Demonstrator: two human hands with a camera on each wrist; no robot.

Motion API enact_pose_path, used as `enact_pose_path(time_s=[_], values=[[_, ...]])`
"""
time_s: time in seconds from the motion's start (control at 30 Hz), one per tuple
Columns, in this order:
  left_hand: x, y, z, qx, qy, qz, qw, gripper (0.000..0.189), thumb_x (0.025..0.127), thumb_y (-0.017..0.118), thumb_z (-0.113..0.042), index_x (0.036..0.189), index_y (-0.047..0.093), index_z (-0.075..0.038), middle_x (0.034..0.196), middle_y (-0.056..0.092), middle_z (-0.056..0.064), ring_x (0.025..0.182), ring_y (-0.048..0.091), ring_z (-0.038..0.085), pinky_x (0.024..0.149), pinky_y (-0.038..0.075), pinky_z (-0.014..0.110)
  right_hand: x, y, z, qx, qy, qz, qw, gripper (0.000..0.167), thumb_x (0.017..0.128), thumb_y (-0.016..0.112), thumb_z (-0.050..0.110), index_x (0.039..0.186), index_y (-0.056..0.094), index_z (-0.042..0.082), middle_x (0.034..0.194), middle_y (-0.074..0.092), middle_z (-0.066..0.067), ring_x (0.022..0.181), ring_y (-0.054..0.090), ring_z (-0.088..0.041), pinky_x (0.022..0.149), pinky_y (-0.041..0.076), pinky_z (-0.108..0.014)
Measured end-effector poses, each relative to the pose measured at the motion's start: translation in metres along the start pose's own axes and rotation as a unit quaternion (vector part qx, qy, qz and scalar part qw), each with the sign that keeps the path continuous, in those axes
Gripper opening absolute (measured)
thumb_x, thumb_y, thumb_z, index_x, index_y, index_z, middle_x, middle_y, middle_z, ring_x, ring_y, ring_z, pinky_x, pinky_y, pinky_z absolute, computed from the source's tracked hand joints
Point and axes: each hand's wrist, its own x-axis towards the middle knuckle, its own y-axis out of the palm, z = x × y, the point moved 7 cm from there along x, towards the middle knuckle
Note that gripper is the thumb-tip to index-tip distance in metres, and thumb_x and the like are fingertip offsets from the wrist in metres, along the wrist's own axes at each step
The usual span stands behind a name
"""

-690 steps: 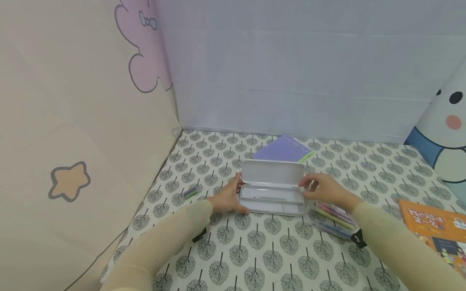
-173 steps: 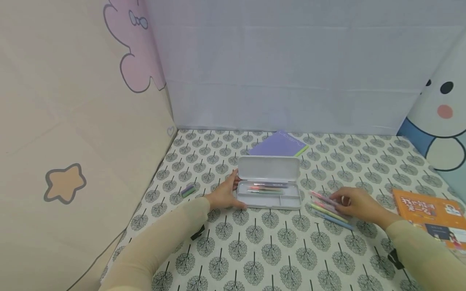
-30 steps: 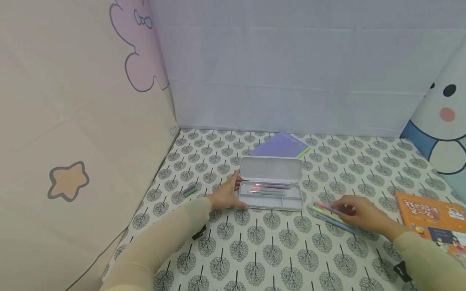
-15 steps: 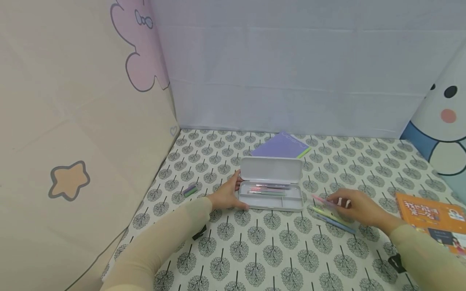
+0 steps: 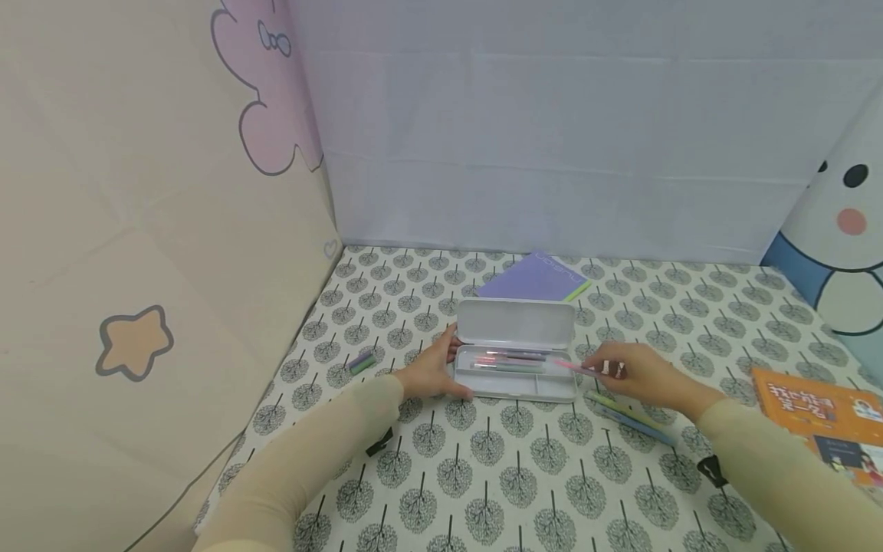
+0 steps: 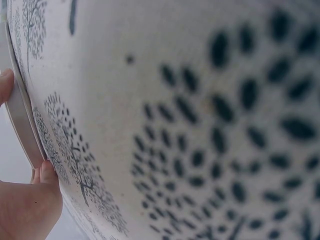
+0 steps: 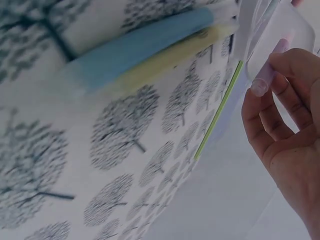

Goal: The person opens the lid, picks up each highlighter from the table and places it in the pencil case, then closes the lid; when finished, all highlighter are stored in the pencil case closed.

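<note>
A white pencil case (image 5: 486, 386) lies open on the cloth, lid tipped back, with several pens (image 5: 507, 367) in its rear compartment. My left hand (image 5: 429, 373) grips the case's left end, thumb at the front corner and fingers behind. In the left wrist view, the fingertips (image 6: 47, 172) lie on the case's edge. My right hand (image 5: 635, 372) pinches a pink-and-purple pen (image 7: 272, 70) between thumb and fingers; its pink tip overlaps the case's right end in the head view. Below that hand, a yellow pen (image 5: 624, 409) and a blue pen (image 5: 638, 426) lie side by side.
A purple notebook (image 5: 527, 278) with a lime-green edge lies behind the case. To the left sits a small purple-and-green item (image 5: 362, 363). An orange book (image 5: 814, 406) is at the right edge of the tree-print cloth (image 5: 517, 483). Fabric walls stand at the left and back.
Over the last second my right hand has lifted the pink-and-purple pen off the other pens and brought it left to the case. Since the earliest frame, pens have come to lie inside the case.
</note>
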Motion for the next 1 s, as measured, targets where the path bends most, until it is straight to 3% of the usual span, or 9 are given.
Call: enact_pose_path(time_s=[0.2, 0.47, 0.77, 1.0], values=[[0.000, 0.000, -0.002, 0.001, 0.009, -0.001, 1.0000, 0.132, 0.052, 0.094, -0.023, 0.154, 0.010, -0.024, 0.133, 0.049, 0.002, 0.124, 0.051, 0.020, 0.113, 0.039, 0.038, 0.023, 0.015, 0.011, 0.006, -0.005, 0.037, 0.9993, 0.030, 0.080, 0.071, -0.001, 0.106, 0.070, 0.015, 0.094, 0.068, 0.007, 0.074, 0.056, 0.000, 0.061, 0.054, -0.018], [-0.001, 0.000, -0.003, -0.008, 0.008, 0.000, 0.9999, 0.134, 0.053, 0.094, -0.018, 0.155, 0.007, -0.026, 0.135, 0.047, 0.004, 0.125, 0.050, 0.021, 0.112, 0.040, 0.037, 0.051, 0.037, 0.035, 0.046, -0.032, 0.069, 0.9960, 0.027, 0.082, 0.071, 0.001, 0.107, 0.071, 0.012, 0.093, 0.068, 0.001, 0.074, 0.059, -0.005, 0.064, 0.055, -0.021], [-0.018, -0.003, -0.032, -0.006, 0.012, -0.001, 0.9999, 0.126, 0.059, 0.089, -0.004, 0.154, 0.008, -0.011, 0.137, 0.046, 0.017, 0.125, 0.050, 0.033, 0.111, 0.040, 0.046, 0.072, 0.065, 0.052, 0.035, -0.038, 0.101, 0.9935, 0.021, 0.084, 0.071, 0.012, 0.105, 0.072, 0.016, 0.088, 0.065, 0.008, 0.074, 0.055, -0.001, 0.066, 0.054, -0.020], [-0.018, -0.003, -0.033, 0.001, 0.022, -0.001, 0.9998, 0.126, 0.060, 0.089, -0.005, 0.155, 0.006, -0.012, 0.137, 0.046, 0.017, 0.125, 0.050, 0.033, 0.111, 0.040, 0.047, 0.084, 0.075, 0.058, 0.033, -0.050, 0.101, 0.9931, 0.019, 0.085, 0.071, 0.016, 0.104, 0.072, 0.016, 0.088, 0.065, 0.008, 0.074, 0.056, -0.006, 0.068, 0.050, -0.019]])
